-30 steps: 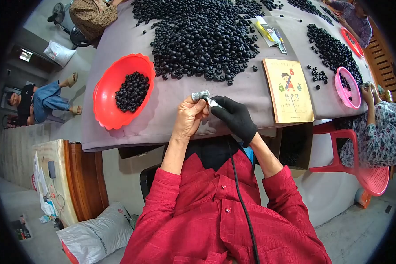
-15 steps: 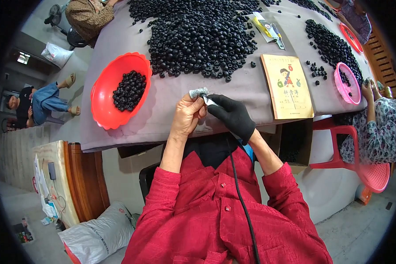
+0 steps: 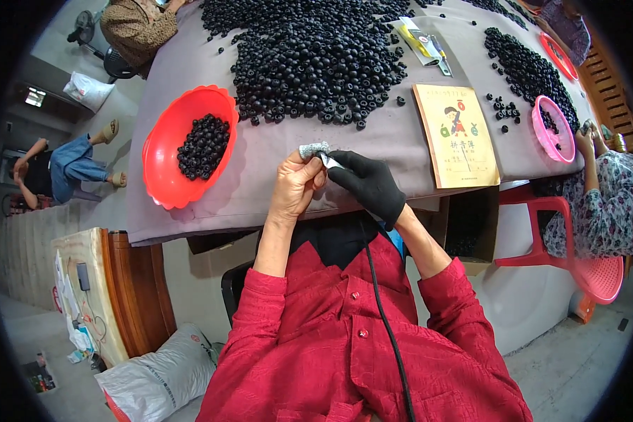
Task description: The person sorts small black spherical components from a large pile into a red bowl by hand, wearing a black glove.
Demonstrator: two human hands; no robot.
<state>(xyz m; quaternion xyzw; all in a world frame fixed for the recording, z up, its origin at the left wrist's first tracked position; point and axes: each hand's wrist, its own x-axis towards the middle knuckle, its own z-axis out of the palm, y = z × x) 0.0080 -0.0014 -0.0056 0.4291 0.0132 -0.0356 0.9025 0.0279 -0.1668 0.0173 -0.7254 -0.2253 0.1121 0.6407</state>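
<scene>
**Black Pieces: Partial Batch in Bowl**

Progress (judged): partial. One small batch of black pieces (image 3: 205, 148) lies in the near red bowl (image 3: 160, 172); a large heap (image 3: 316, 70) remains on the bench (image 3: 401, 158). Left hand (image 3: 293, 186): grip closed, contents hidden. Gloved right hand (image 3: 369, 184): grip closed on a small white item (image 3: 331, 162). Count: three bowls, including a far red bowl (image 3: 568, 70) and pink bowl (image 3: 541, 137); one booklet (image 3: 457, 137); pieces uncountable.

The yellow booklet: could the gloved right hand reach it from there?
Probably yes: the booklet lies just ahead and to the right of the right hand, and nothing seems to block the way, though that hand looks busy close beside the left hand.
</scene>
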